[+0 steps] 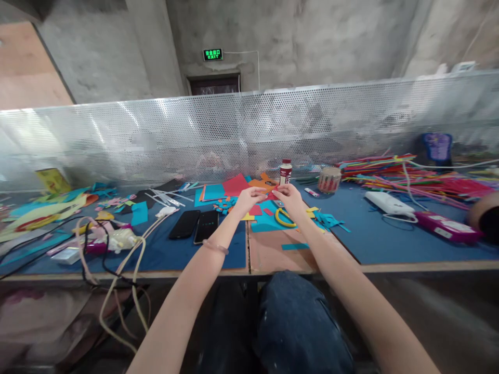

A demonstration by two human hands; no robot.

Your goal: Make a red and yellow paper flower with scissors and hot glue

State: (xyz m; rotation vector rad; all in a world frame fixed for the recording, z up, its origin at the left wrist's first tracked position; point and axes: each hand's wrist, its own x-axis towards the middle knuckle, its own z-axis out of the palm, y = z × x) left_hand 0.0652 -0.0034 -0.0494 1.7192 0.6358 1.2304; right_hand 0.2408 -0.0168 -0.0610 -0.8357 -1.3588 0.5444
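Note:
Both of my hands meet over the middle of the table, fingers pinched on a small orange-red piece of paper (272, 190). My left hand (249, 200) grips its left end and my right hand (289, 196) its right end. Just below them lie yellow-handled scissors (286, 224), partly on blue paper (263, 226). Behind the hands is a red sheet of paper (235, 184). A bottle with a dark red cap (286, 171) stands upright beyond my right hand. Small blue paper cut-outs (224, 205) are scattered left of my left hand.
Two black phones (184, 224) lie to the left, near tangled cables (134, 254) and paper scraps. On the right are a power bank (389, 202), a magenta box (448, 226), a jar (329, 179) and bundled pipe cleaners (390, 174). A perforated metal screen (175, 137) closes the back.

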